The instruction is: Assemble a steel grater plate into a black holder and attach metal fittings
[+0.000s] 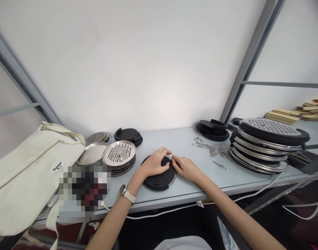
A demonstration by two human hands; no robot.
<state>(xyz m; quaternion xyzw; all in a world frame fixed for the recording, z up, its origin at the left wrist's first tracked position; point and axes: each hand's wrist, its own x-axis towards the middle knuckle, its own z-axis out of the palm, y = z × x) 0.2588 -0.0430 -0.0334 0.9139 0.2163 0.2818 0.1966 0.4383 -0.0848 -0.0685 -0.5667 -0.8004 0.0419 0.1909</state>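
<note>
A round black plastic holder point(159, 180) lies flat on the table in front of me, a thin metal rim showing along its right edge. My left hand point(156, 162) rests over it, thumb pressing on its face and fingers curled toward its far right edge. At that edge, a small metal wire clip point(169, 158) shows between the two hands. My right hand point(184, 167) is closed, its fingertips pinched at the clip and the holder's rim. The fingers partly hide the clip. More loose wire clips point(214, 150) lie to the right.
Left stand stacked round metal grater plates point(121, 153), plain-looking discs point(93, 153) and black holders point(128, 135). A tall stack of grater discs in holders point(269, 133) is at right, other black holders point(212, 130) behind. A cream bag point(31, 173) covers the left end; a white cable point(174, 209) runs along the front.
</note>
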